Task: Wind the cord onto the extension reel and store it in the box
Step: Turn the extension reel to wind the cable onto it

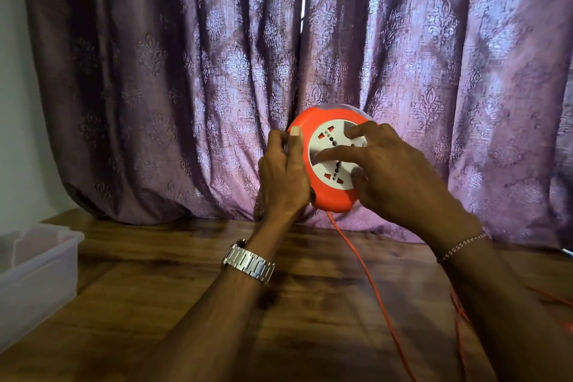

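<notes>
An orange extension reel with a white socket face is held up above the wooden table, face toward me. My left hand grips its left rim, thumb on the front edge. My right hand lies over the white face with fingers spread on it. An orange cord hangs from the reel's bottom and runs down across the table to the lower edge of the view. More loops of cord show at the right, partly hidden behind my right forearm.
A translucent plastic box stands open at the table's left edge. The wooden table stretches below my arms. A purple patterned curtain hangs right behind the reel, touching the table's far edge.
</notes>
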`<state>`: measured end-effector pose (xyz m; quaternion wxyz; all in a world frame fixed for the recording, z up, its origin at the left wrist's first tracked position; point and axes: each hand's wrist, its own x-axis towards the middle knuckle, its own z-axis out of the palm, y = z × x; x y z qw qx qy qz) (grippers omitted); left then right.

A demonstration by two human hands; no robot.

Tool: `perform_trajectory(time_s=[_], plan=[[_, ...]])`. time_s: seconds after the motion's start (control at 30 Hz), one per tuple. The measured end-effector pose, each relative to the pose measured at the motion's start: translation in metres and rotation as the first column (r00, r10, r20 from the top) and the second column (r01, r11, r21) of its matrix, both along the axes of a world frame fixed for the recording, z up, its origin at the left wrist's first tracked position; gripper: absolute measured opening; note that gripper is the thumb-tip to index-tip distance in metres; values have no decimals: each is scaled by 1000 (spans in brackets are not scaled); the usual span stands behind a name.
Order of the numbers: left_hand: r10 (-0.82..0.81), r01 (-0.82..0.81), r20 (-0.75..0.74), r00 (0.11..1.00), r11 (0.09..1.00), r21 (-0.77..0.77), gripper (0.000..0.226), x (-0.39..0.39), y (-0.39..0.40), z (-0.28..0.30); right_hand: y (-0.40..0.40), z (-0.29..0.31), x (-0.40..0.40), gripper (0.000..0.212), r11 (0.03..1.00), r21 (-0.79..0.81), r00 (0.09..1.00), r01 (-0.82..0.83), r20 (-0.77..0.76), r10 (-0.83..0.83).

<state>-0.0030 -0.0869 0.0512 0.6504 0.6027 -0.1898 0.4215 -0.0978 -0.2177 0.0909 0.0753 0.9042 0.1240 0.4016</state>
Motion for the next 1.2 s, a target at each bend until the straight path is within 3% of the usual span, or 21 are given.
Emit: perform_trajectory(time_s=[0.17, 0.37, 0.57, 0.73, 0.83, 0.9, 0.97, 1.2], plan=[[-9, 8, 5, 1000, 1000, 17, 33, -1, -2, 0, 0, -5, 2, 56, 999, 42, 994, 32, 103, -37], [18, -20, 36, 999, 999, 38, 39, -3, -3, -1, 1, -11, 11, 68, 932, 359, 981, -57, 192, -14], [11, -13, 38, 999, 999, 43, 34, -6, -5, -1, -2, -14, 27, 72, 884, 463, 964, -62, 259, -67], [8, -9, 42, 999, 1000, 25, 33, -3, -3, 0, -1, -9, 16, 50, 955, 295, 951, -37, 304, -57], [-7, 7, 27, 1000, 1000, 12, 34, -1, -2, -1, -9, -3, 12, 31, 973, 170, 986, -156, 83, 144], [3, -3, 20, 1000, 1000, 7, 33, -1, -1, 0, -12, 0, 10, 44, 979, 127, 978, -160, -115, 175], [-8, 8, 13, 1000, 1000, 3, 33, -1, -1, 0, -10, 1, 9, 57, 990, 94, 970, -108, -208, 125], [-22, 22, 36, 999, 1000, 5, 39, -3, -2, 0, -7, -3, 6, 59, 999, 26, 1000, -20, -21, 20]])
